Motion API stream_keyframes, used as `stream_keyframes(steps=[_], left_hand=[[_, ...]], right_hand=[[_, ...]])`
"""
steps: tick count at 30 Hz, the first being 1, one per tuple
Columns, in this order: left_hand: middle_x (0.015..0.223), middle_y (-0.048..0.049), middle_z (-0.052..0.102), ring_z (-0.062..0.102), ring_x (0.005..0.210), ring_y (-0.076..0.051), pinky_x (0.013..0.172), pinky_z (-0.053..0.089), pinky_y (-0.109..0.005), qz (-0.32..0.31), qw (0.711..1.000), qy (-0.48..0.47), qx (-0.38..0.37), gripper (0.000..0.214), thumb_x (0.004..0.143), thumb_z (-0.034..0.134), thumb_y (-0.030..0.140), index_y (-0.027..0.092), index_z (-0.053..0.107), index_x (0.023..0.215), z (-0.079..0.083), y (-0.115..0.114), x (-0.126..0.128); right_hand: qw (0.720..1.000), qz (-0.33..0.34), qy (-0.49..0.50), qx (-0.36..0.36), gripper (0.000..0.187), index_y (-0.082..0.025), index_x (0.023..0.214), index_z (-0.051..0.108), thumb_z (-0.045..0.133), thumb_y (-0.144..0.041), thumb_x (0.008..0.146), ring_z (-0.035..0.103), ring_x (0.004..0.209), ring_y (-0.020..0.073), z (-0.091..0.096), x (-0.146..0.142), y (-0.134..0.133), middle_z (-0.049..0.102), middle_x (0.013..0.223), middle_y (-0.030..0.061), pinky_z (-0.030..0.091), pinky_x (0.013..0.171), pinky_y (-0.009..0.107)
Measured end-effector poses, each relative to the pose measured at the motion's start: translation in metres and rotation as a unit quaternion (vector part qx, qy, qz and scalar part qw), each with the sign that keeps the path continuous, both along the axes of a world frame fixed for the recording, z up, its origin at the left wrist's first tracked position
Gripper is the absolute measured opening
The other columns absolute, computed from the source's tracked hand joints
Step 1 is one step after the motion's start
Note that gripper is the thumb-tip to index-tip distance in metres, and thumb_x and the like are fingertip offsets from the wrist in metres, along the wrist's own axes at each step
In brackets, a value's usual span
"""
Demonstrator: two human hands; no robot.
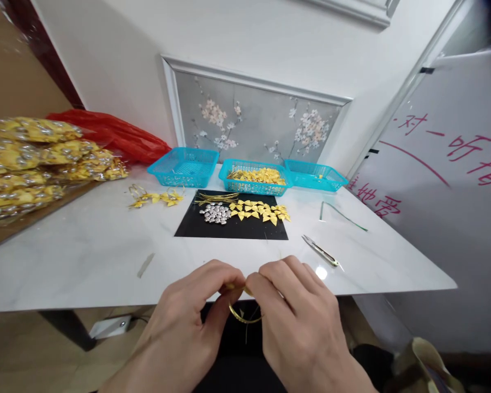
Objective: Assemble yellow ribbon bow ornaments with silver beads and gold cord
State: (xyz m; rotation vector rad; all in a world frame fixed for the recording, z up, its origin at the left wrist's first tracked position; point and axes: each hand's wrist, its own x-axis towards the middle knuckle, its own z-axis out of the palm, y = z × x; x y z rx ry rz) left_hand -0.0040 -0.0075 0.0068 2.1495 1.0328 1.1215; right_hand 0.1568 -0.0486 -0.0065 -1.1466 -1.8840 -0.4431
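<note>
My left hand [196, 311] and my right hand [297, 314] meet in front of the table's near edge, fingers closed in a pinch. Between them they hold a curved gold wire [242, 319], its loop hanging below the fingertips. A bit of yellow shows at the pinch, mostly hidden by the fingers. Beyond the hands lies a black mat [229, 231]. On it are silver beads [215, 213], a bundle of straight gold wires [216, 198] and rows of yellow leaf-shaped pieces [259, 210].
Thread snips [319, 251] lie right of the mat, near a bent green wire [343, 215]. Blue baskets line the back; the middle basket [256, 189] holds yellow pieces. Gold wire pieces with yellow leaves [157, 197] lie left. Bagged yellow goods [24, 164] are stacked far left.
</note>
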Motion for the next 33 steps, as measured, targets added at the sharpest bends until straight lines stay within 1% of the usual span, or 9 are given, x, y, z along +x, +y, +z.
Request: stream_keyframes(steps=[4, 8, 12, 17, 19, 21, 28, 31, 33], left_hand=[[0.077, 0.0030, 0.077, 0.074, 0.071, -0.018, 0.067, 0.057, -0.024, -0.009, 0.996, -0.001, -0.089, 0.016, 0.091, 0.061, 0.024, 0.028, 0.072, 0.081, -0.002, 0.002, -0.005], [0.080, 0.0043, 0.075, 0.072, 0.073, -0.016, 0.069, 0.058, -0.020, -0.022, 0.989, -0.055, -0.135, 0.007, 0.092, 0.065, 0.027, 0.029, 0.071, 0.088, -0.007, 0.003, -0.009], [0.076, 0.0050, 0.072, 0.071, 0.069, -0.013, 0.063, 0.056, -0.014, 0.003, 0.988, -0.099, -0.116, 0.005, 0.088, 0.069, 0.025, 0.029, 0.070, 0.086, -0.006, 0.003, -0.011], [0.073, 0.0048, 0.074, 0.073, 0.067, -0.013, 0.063, 0.057, -0.013, -0.003, 0.990, -0.092, -0.110, 0.008, 0.085, 0.069, 0.024, 0.029, 0.074, 0.082, 0.003, 0.003, -0.009], [0.072, 0.0048, 0.075, 0.073, 0.066, -0.013, 0.061, 0.056, -0.013, -0.006, 0.990, -0.082, -0.117, 0.009, 0.086, 0.069, 0.024, 0.029, 0.075, 0.081, 0.005, 0.002, -0.008], [0.071, 0.0045, 0.076, 0.073, 0.065, -0.013, 0.060, 0.057, -0.013, -0.005, 0.989, -0.078, -0.123, 0.008, 0.085, 0.070, 0.025, 0.029, 0.075, 0.080, 0.005, 0.001, -0.007], [0.078, 0.0028, 0.078, 0.076, 0.070, -0.017, 0.065, 0.060, -0.016, 0.009, 0.984, -0.105, -0.142, 0.005, 0.082, 0.076, 0.026, 0.030, 0.077, 0.084, -0.004, 0.002, -0.009], [0.079, 0.0020, 0.080, 0.076, 0.069, -0.018, 0.063, 0.061, -0.017, 0.027, 0.983, -0.112, -0.146, 0.006, 0.080, 0.077, 0.028, 0.030, 0.077, 0.086, -0.006, 0.003, -0.010], [0.079, 0.0014, 0.080, 0.076, 0.068, -0.018, 0.062, 0.060, -0.017, 0.031, 0.984, -0.104, -0.144, 0.004, 0.082, 0.076, 0.030, 0.030, 0.078, 0.085, -0.007, 0.003, -0.010]], right_hand=[[1.000, -0.012, -0.003, 0.008, 0.039, -0.017, 0.079, 0.066, 0.038, 0.001, 0.101, 0.045, 0.066, 0.0199, -0.003, -0.004, 0.002, 0.063, 0.077, 0.0066, 0.035, 0.063, 0.036], [0.988, 0.081, 0.107, -0.078, 0.027, -0.016, 0.090, 0.068, 0.048, -0.002, 0.100, 0.059, 0.074, 0.0176, -0.006, 0.003, 0.005, 0.065, 0.085, 0.0060, 0.048, 0.067, 0.030], [0.922, 0.135, 0.276, -0.237, 0.020, -0.023, 0.108, 0.069, 0.062, -0.009, 0.095, 0.063, 0.081, 0.0130, -0.005, 0.016, 0.003, 0.065, 0.095, 0.0004, 0.052, 0.069, 0.022], [0.831, 0.165, 0.374, -0.378, 0.028, -0.026, 0.120, 0.064, 0.065, -0.023, 0.092, 0.062, 0.080, 0.0138, -0.007, 0.025, -0.002, 0.066, 0.101, 0.0019, 0.053, 0.070, 0.026], [0.791, 0.188, 0.404, -0.419, 0.030, -0.023, 0.121, 0.062, 0.068, -0.030, 0.091, 0.062, 0.080, 0.0144, -0.007, 0.023, -0.003, 0.066, 0.104, 0.0041, 0.054, 0.070, 0.027], [0.770, 0.203, 0.426, -0.430, 0.030, -0.023, 0.120, 0.062, 0.069, -0.033, 0.092, 0.061, 0.077, 0.0139, -0.007, 0.019, -0.001, 0.066, 0.102, 0.0037, 0.054, 0.070, 0.028], [0.748, 0.223, 0.479, -0.403, 0.013, -0.024, 0.106, 0.063, 0.067, -0.029, 0.095, 0.058, 0.068, 0.0105, -0.009, 0.007, 0.006, 0.064, 0.091, -0.0007, 0.049, 0.063, 0.023], [0.766, 0.217, 0.468, -0.385, 0.015, -0.026, 0.111, 0.063, 0.064, -0.030, 0.097, 0.055, 0.066, 0.0102, -0.011, 0.006, 0.006, 0.062, 0.089, -0.0019, 0.048, 0.060, 0.023], [0.794, 0.206, 0.436, -0.371, 0.021, -0.028, 0.117, 0.063, 0.062, -0.028, 0.097, 0.057, 0.068, 0.0110, -0.014, 0.008, 0.006, 0.061, 0.091, -0.0023, 0.051, 0.061, 0.024]])
